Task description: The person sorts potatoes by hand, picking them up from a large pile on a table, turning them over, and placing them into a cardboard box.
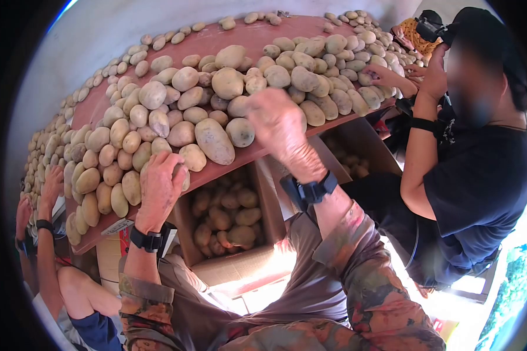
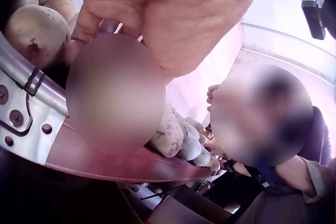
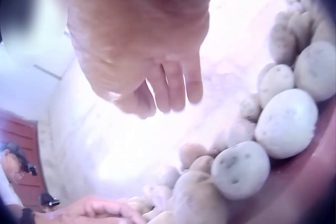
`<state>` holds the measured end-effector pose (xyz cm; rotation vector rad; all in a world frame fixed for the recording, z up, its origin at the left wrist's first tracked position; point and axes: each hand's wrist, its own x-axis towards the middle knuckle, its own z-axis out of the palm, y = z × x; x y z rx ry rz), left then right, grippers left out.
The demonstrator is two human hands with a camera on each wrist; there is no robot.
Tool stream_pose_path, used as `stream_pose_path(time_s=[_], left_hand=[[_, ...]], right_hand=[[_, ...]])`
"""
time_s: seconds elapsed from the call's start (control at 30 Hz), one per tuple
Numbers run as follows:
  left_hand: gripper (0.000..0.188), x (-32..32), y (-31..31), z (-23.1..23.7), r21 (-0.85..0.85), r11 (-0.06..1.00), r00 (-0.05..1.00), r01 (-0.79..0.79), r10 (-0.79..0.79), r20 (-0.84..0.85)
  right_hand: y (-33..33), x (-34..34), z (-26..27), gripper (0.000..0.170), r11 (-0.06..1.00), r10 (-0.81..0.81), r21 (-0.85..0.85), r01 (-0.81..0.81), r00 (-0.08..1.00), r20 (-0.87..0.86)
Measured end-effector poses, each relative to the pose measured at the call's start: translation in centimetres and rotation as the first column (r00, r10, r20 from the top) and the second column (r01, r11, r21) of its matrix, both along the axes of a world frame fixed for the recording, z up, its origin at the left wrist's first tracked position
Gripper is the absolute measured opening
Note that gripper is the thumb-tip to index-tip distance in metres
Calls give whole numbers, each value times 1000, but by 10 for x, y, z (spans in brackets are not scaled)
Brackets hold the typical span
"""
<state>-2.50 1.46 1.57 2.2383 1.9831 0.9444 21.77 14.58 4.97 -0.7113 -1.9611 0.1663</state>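
Your left hand (image 1: 160, 188) curls round a tan, oval potato (image 1: 185, 180) under its fingers; right hand (image 1: 280, 126), fingers loose, empty. Lift smoothly: the heaped, dusty-tan, rounded potatoes (image 1: 227, 83) alongside could roll.

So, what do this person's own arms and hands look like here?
Both the left hand and right hand are bare, without gloves. A black band with a dark, boxy device circles each wrist: left band, right band. The left sleeve and right sleeve are mottled rust-orange and dark green, ending at the forearm.
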Motion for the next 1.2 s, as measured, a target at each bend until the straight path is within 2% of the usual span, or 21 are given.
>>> stream_pose_path(time_s=[0.07,0.13,0.17,0.23,0.27,0.37,0.5,0.57,0.6,0.67,0.8,0.87,0.9,0.97,1.1,1.2], left_hand=[[15,0,0,-1,1,1000,1000,-13,13,-12],[16,-1,0,-2,5,1000,1000,-12,12,-16],[16,-1,0,-2,8,1000,1000,-11,12,-20],[16,1,-1,-2,3,1000,1000,-22,22,-20],[16,1,-1,-1,-2,1000,999,-31,31,-21],[16,2,-1,-2,2,999,999,-34,34,-22],[15,2,0,-2,12,999,999,-30,31,-22],[15,1,0,-2,18,1000,1000,-23,23,-21],[15,1,0,-2,15,1000,999,-26,26,-22],[15,2,0,-2,20,1000,1000,-15,15,-27],[16,3,-1,0,10,1000,1000,-16,16,-10],[17,2,-1,-1,16,1000,999,-18,19,-33],[17,2,-1,-1,16,1000,999,-22,23,-34],[18,1,-1,-2,21,999,999,-24,25,-42],[16,0,-2,-1,7,1000,999,-11,11,-35],[16,0,-1,-4,35,999,999,-13,14,-40]], right_hand=[[32,15,-7,22,985,-164,44,168,982,-93],[54,29,-12,30,951,-307,8,308,948,-85],[63,35,-14,30,952,-305,9,307,948,-86],[77,44,-17,43,877,-479,4,480,877,-21],[84,47,-19,54,863,-502,-27,504,862,66],[96,46,-29,58,806,-590,19,591,801,100],[110,46,-40,56,799,-601,65,598,789,129],[109,49,-36,51,802,-570,-27,596,778,263],[108,50,-35,51,804,-567,-29,594,780,264],[106,50,-32,50,825,-501,-151,544,828,251],[105,49,-31,52,832,-475,-199,518,850,226],[102,48,-35,53,817,-541,9,577,760,362],[102,47,-37,53,819,-537,8,574,762,361],[101,45,-42,54,793,-598,132,595,717,358],[109,47,-47,53,811,-583,171,559,754,302],[113,53,-43,53,862,-503,83,500,822,266]])
